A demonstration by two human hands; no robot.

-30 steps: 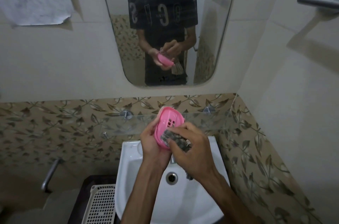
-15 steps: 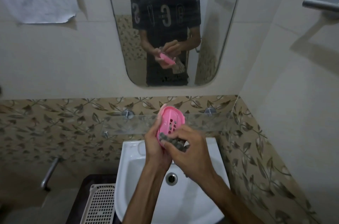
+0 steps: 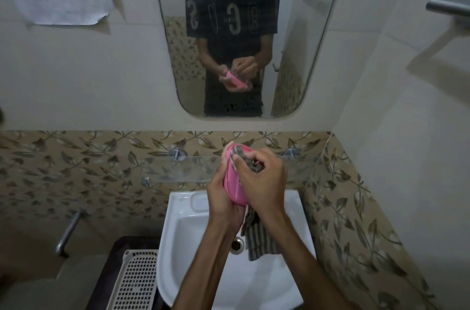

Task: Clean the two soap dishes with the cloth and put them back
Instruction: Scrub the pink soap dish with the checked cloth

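Since a second ago the cloth [image 3: 256, 238] has climbed to the dish's [image 3: 235, 182] top rim, its tail hanging over the sink [image 3: 193, 233]. Left hand [image 3: 221, 197] grips the dish from below; right hand [image 3: 262, 182] pinches cloth against it. A wet dish could slip into the sink. Just beyond, the glass shelf [image 3: 162, 170] crowds the knuckles.
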